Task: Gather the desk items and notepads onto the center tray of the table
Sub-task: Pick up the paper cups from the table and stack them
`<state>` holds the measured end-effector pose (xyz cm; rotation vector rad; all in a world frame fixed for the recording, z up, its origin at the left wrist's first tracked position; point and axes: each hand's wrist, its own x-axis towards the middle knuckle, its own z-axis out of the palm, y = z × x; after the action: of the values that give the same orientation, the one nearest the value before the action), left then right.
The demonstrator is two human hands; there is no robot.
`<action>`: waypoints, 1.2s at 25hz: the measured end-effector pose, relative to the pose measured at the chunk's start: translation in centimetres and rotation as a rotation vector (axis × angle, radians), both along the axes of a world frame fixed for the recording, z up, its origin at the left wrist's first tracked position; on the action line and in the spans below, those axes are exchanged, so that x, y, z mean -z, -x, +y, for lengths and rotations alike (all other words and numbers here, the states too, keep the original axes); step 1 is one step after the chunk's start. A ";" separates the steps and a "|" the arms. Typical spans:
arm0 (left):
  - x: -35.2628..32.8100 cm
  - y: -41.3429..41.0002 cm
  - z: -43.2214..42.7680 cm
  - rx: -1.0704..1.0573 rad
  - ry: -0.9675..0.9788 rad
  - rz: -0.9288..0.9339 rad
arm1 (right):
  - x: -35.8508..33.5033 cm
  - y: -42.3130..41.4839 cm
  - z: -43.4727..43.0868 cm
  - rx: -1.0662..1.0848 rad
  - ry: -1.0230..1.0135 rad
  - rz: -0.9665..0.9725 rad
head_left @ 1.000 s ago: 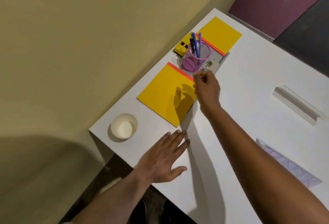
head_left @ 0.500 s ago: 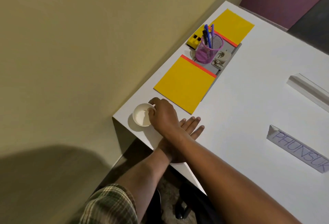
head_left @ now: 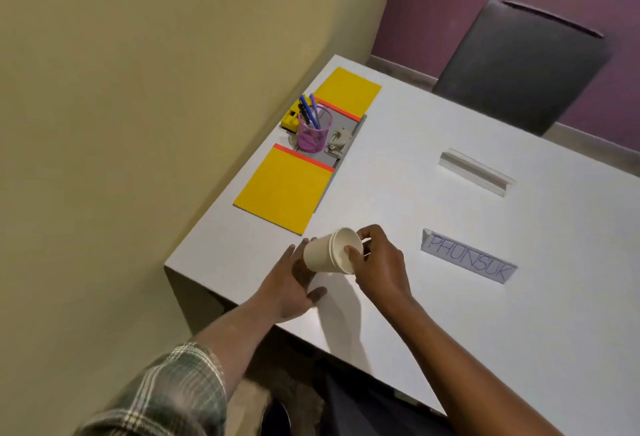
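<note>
My right hand [head_left: 379, 264] grips a white paper cup [head_left: 327, 254] by its rim, tilted on its side above the table's near left corner. Just under and left of the cup, my left hand [head_left: 291, 286] lies open with its palm up. Along the wall edge sits a grey tray [head_left: 346, 151]. It holds a pink mesh pen cup [head_left: 313, 132] with blue pens, a yellow block [head_left: 292, 117] and a small metal stapler [head_left: 337, 143]. Two yellow notepads with orange spines flank them, one near [head_left: 284, 189] and one far [head_left: 348, 91].
The white table [head_left: 450, 297] carries a folded paper name card [head_left: 467, 260] lettered PHUNSUK and a clear acrylic stand [head_left: 476, 172]. A dark chair [head_left: 523, 68] stands at the far side. A tan wall runs along the table's left edge.
My right hand went from the tray to the paper cup at the table corner, took it and lifted it, tilting it. My left hand turned palm up beneath it.
</note>
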<state>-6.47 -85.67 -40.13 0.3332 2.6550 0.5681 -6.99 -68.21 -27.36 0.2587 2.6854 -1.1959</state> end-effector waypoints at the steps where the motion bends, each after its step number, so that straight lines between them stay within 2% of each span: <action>1: -0.2 0.5 0.4 0.071 0.094 0.049 | -0.9 -1.1 2.1 0.066 -0.002 -0.001; 4: -3.6 2.1 3.6 0.190 0.346 0.011 | -4.2 -5.2 8.5 0.268 0.018 0.038; 6: -4.9 2.7 4.6 0.105 0.288 -0.091 | -4.9 -6.7 10.7 0.336 0.007 0.048; 9: -9.9 1.7 9.5 -0.005 0.055 -0.087 | -8.1 -11.3 15.6 0.499 0.062 0.124; 13: -16.4 -1.7 16.2 -0.141 -0.436 -0.065 | -10.2 -16.1 20.2 0.598 0.102 0.176; 15: -19.9 -4.2 19.6 -0.144 -0.645 -0.085 | -10.9 -18.2 22.3 0.607 0.098 0.201; 19: -25.5 -13.8 28.1 -0.021 -0.844 -0.065 | -13.7 -25.6 28.9 0.650 0.123 0.242; 20: -25.7 -14.3 28.5 0.028 -0.853 -0.054 | -13.8 -25.1 29.2 0.643 0.128 0.254; 24: -26.6 -23.9 36.6 0.219 -0.771 0.089 | -15.6 -33.0 35.8 0.670 0.144 0.259; 30: -26.5 -29.3 42.6 0.429 -0.686 0.351 | -16.0 -37.0 40.8 0.657 0.035 0.229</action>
<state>22.83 -43.04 -13.63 1.2592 2.4816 1.3536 30.04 -27.46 -11.35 1.1302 2.8598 -1.5055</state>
